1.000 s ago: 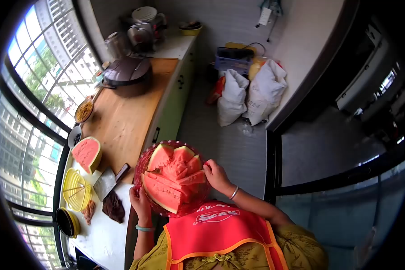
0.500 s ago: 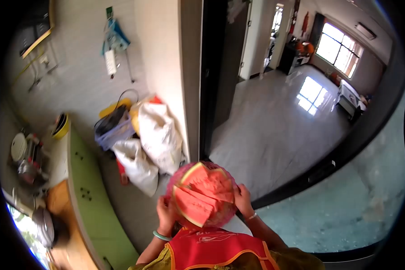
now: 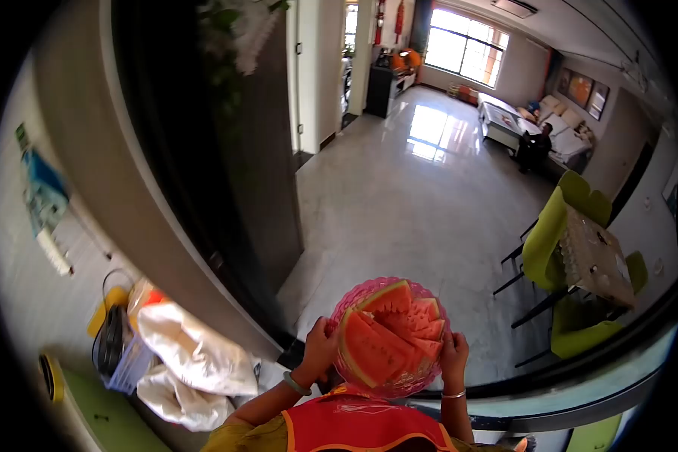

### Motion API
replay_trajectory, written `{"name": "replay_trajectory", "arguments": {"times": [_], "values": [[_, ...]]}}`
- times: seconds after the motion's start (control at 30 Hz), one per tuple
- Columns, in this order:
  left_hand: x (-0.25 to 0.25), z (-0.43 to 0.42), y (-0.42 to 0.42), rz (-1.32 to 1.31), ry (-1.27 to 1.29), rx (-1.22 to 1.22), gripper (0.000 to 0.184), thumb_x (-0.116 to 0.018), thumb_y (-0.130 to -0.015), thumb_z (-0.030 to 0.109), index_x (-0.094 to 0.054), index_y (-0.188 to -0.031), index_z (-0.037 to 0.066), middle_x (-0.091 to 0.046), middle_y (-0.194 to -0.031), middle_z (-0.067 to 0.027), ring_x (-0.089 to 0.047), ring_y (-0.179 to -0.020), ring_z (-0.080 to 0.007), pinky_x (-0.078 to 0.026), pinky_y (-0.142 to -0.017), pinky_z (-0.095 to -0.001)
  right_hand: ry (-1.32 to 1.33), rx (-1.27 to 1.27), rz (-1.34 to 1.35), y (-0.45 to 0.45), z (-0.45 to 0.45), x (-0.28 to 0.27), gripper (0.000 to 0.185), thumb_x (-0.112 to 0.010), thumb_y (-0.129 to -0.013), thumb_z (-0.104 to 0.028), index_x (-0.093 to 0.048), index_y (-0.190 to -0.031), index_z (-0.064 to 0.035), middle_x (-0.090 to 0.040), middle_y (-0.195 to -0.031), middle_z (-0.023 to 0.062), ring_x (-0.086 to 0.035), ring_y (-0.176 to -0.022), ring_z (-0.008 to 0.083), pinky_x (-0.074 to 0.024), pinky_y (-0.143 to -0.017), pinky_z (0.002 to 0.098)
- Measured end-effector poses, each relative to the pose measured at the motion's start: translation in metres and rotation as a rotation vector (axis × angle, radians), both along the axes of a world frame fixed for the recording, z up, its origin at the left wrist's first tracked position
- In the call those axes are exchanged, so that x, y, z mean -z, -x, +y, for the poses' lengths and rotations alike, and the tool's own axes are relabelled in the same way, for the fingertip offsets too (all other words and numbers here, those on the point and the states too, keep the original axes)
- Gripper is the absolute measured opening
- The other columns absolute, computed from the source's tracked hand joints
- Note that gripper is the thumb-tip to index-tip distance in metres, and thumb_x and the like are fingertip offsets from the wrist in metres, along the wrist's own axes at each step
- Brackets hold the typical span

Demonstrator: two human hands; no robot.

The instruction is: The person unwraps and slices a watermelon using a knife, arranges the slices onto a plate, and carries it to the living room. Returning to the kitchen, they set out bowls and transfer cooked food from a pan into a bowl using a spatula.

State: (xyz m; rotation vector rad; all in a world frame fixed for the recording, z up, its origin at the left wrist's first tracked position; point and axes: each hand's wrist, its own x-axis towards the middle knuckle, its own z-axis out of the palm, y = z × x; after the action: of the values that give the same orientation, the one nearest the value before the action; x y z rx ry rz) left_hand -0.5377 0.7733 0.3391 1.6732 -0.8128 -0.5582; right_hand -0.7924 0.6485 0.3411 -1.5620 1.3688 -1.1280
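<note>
In front of my red apron (image 3: pixel 369 423) I carry a pink plate with a scalloped rim (image 3: pixel 384 390). Slices of watermelon (image 3: pixel 388 339), red with pale green rind, are heaped on it. My left hand (image 3: pixel 320 348), a green bangle at its wrist, is closed around the plate's left edge. On the opposite edge, my right hand (image 3: pixel 453 352) grips the rim, with a thin silver bracelet below it. The fingertips under the plate are hidden.
A dark door frame (image 3: pixel 267 301) stands close on my left, with white sacks (image 3: pixel 192 350) and a purple crate (image 3: pixel 132 365) beside it. Ahead lies a shiny tiled floor (image 3: pixel 369 203). Green chairs (image 3: pixel 542 248) surround a table (image 3: pixel 597 260) at right; a person (image 3: pixel 535 147) sits farther back.
My view has swung right toward the doorway and the room beyond. The plate of watermelon, still in both hands, appears farther right. The dining table, chairs and seated person have come into view.
</note>
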Motion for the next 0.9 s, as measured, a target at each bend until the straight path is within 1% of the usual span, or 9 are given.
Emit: {"name": "replay_trajectory", "arguments": {"times": [0.07,0.1,0.17,0.43,0.5,0.6,0.8,0.87,0.9], "values": [[0.001,-0.06,-0.018,-0.074,-0.027,0.015,0.022,-0.06,-0.081,0.02,-0.049,-0.081,0.001,-0.049,-0.063,-0.0038,-0.044,-0.058,-0.0109,-0.039,-0.054,-0.0278,0.06,0.063,0.025,-0.006,-0.046,0.009,0.023,-0.053,-0.086,-0.015,-0.049,-0.069,-0.0001,-0.048,-0.061,0.0003,-0.04,-0.057,0.007,-0.0347,-0.049,0.0246],[0.001,-0.096,-0.031,-0.096,0.0,0.026,0.022,-0.06,-0.081,0.02,-0.049,-0.081,0.001,-0.049,-0.063,-0.0038,-0.044,-0.058,-0.0109,-0.039,-0.054,-0.0278,0.113,0.108,0.057,-0.016,-0.078,0.012,0.023,-0.053,-0.086,-0.014,-0.049,-0.068,-0.0011,-0.047,-0.06,-0.0011,-0.039,-0.055,0.006,-0.0336,-0.048,0.0236],[0.004,-0.131,-0.044,0.079,0.006,0.129,0.023,-0.059,-0.081,0.021,-0.049,-0.08,0.0,-0.051,-0.062,-0.0092,-0.047,-0.055,-0.0173,-0.04,-0.052,-0.0314,-0.026,0.122,-0.089,-0.023,-0.109,0.012,0.021,-0.053,-0.086,-0.013,-0.048,-0.068,-0.0028,-0.045,-0.059,-0.0025,-0.037,-0.051,0.0044,-0.031,-0.043,0.022],[-0.006,-0.322,-0.107,0.091,0.037,0.262,0.018,-0.059,-0.079,0.017,-0.052,-0.08,0.0,-0.051,-0.061,-0.0071,-0.046,-0.054,-0.0137,-0.04,-0.051,-0.0292,-0.078,0.224,-0.085,-0.071,-0.267,-0.003,0.023,-0.054,-0.085,-0.014,-0.048,-0.068,0.0002,-0.046,-0.057,0.0003,-0.038,-0.053,0.0066,-0.0334,-0.046,0.0238],[-0.011,-0.381,-0.128,-0.014,0.082,0.347,0.018,-0.059,-0.079,0.015,-0.052,-0.081,-0.001,-0.053,-0.062,-0.0092,-0.049,-0.055,-0.0159,-0.041,-0.052,-0.03,-0.045,0.263,-0.048,-0.089,-0.317,0.001,0.023,-0.054,-0.085,-0.013,-0.048,-0.068,-0.0001,-0.046,-0.057,0.0003,-0.038,-0.053,0.0065,-0.0334,-0.046,0.0238],[0.001,-0.473,-0.152,0.08,0.087,0.404,0.018,-0.059,-0.079,0.015,-0.052,-0.082,-0.002,-0.054,-0.065,-0.0119,-0.052,-0.057,-0.0195,-0.042,-0.053,-0.031,-0.05,0.344,-0.007,-0.112,-0.369,-0.006,0.023,-0.054,-0.086,-0.013,-0.049,-0.068,-0.0005,-0.046,-0.057,0.0002,-0.038,-0.053,0.0065,-0.0333,-0.046,0.0239],[-0.013,-0.648,-0.169,0.005,0.081,0.586,0.018,-0.056,-0.079,0.016,-0.05,-0.086,0.0,-0.056,-0.07,-0.0159,-0.056,-0.062,-0.0281,-0.044,-0.058,-0.035,0.081,0.463,0.138,-0.131,-0.508,-0.027,0.022,-0.053,-0.086,-0.014,-0.048,-0.068,-0.0013,-0.046,-0.06,0.0006,-0.039,-0.055,0.0076,-0.0334,-0.048,0.024],[-0.016,-0.701,-0.17,0.025,0.078,0.653,0.019,-0.055,-0.079,0.017,-0.05,-0.086,0.0,-0.056,-0.071,-0.0169,-0.056,-0.063,-0.0297,-0.044,-0.058,-0.0358,0.087,0.565,0.162,-0.13,-0.546,-0.029,0.025,-0.052,-0.086,-0.017,-0.049,-0.07,0.0024,-0.049,-0.063,0.0085,-0.043,-0.059,0.0162,-0.0376,-0.056,0.0313],[-0.016,-0.733,-0.169,0.041,0.078,0.73,0.02,-0.055,-0.079,0.017,-0.05,-0.086,0.0,-0.056,-0.072,-0.0179,-0.055,-0.064,-0.0313,-0.044,-0.059,-0.0366,0.152,0.584,0.299,-0.109,-0.575,-0.007,0.025,-0.051,-0.086,-0.017,-0.049,-0.071,0.0025,-0.048,-0.063,0.008,-0.041,-0.058,0.0167,-0.0372,-0.056,0.0311]]}}
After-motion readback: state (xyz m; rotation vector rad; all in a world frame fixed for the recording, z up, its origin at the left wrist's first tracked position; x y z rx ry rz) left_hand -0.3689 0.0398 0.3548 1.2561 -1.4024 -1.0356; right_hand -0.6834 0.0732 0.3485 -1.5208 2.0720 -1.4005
